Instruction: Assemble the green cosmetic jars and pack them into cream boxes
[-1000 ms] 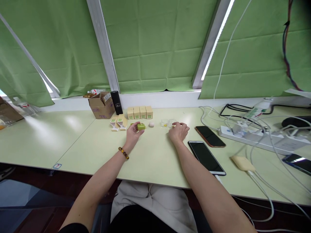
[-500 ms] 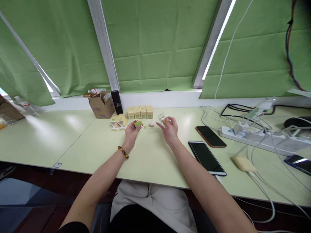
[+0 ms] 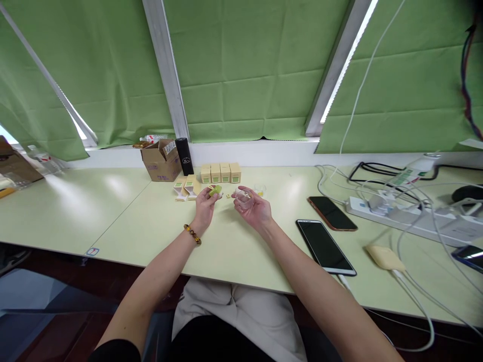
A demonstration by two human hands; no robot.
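Observation:
My left hand (image 3: 206,207) pinches a small green rounded object (image 3: 215,191) between thumb and fingers; its exact kind is too small to make out. To the right of it, my right hand (image 3: 257,211) grips a small clear plastic cup (image 3: 245,200) with its fingers around the side. A pale thing shows at the cup, but I cannot tell whether it lies inside. Just behind the right hand, a clear piece with a yellow part (image 3: 260,190) rests on the table. Between the hands lies a tiny yellowish bit (image 3: 228,196).
Several small cream boxes (image 3: 221,173) stand in a row at the back, with two opened ones (image 3: 187,187) nearby. A cardboard box (image 3: 161,161) and a black cylinder (image 3: 184,157) are behind left. Phones (image 3: 325,247), a power strip (image 3: 396,213) and cables occupy the right side.
My right hand has turned and moved left, now gripping the clear cup. The clear piece with yellow, earlier at its fingers, lies on the table. The left hand keeps its green object.

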